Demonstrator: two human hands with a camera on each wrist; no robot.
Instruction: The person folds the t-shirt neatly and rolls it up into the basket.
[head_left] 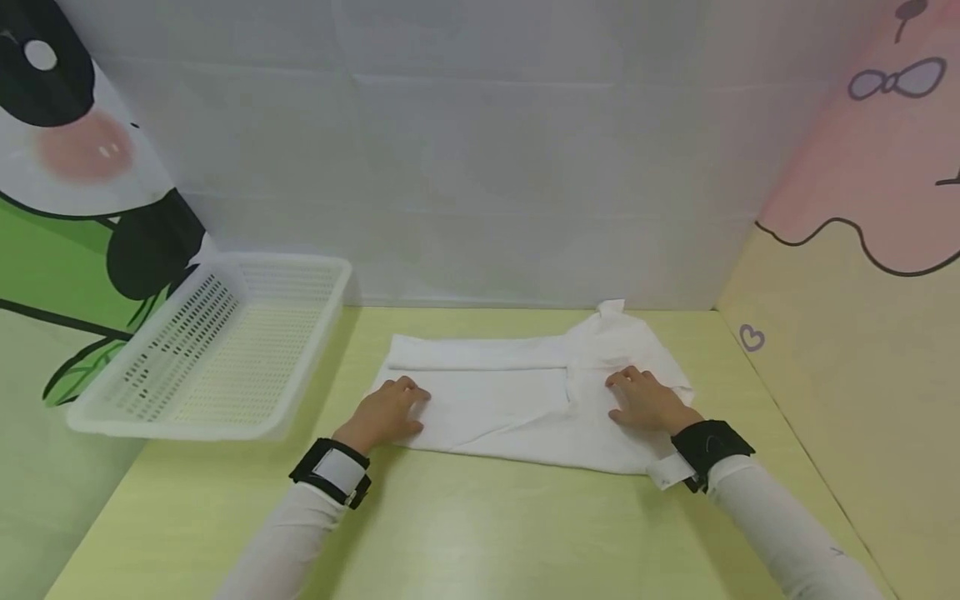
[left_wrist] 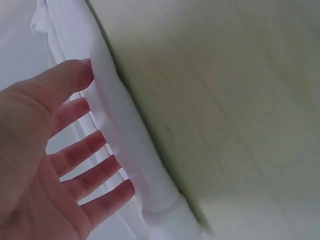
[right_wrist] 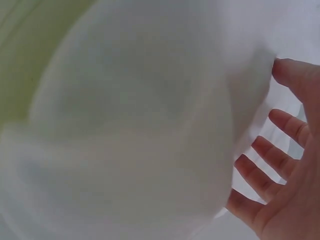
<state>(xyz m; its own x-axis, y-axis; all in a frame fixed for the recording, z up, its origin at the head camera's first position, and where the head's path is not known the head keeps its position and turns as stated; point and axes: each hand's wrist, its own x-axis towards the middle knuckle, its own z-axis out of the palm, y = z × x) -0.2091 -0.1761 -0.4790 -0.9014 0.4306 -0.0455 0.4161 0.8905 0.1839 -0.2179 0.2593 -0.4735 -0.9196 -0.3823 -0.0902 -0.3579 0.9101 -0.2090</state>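
Note:
A white garment (head_left: 517, 408) lies folded into a long band across the table, with a lengthwise fold along its far side and a bunched, uneven right end. On its left end rests my left hand (head_left: 386, 412), fingers spread and relaxed. In the left wrist view the thumb and fingertips of that hand (left_wrist: 45, 140) touch the cloth along its rolled edge (left_wrist: 130, 130). My right hand (head_left: 648, 400) rests near the right end, fingers apart and loosely bent. Loose fabric (right_wrist: 145, 115) fills much of the right wrist view, with the right fingertips (right_wrist: 242, 162) beside it.
A white perforated plastic basket (head_left: 281, 417) stands at the left on the yellow-green table (head_left: 465, 533). A grey wall panel (head_left: 480, 192) rises behind the table. Walls with printed cartoon patterns close in the left and right sides.

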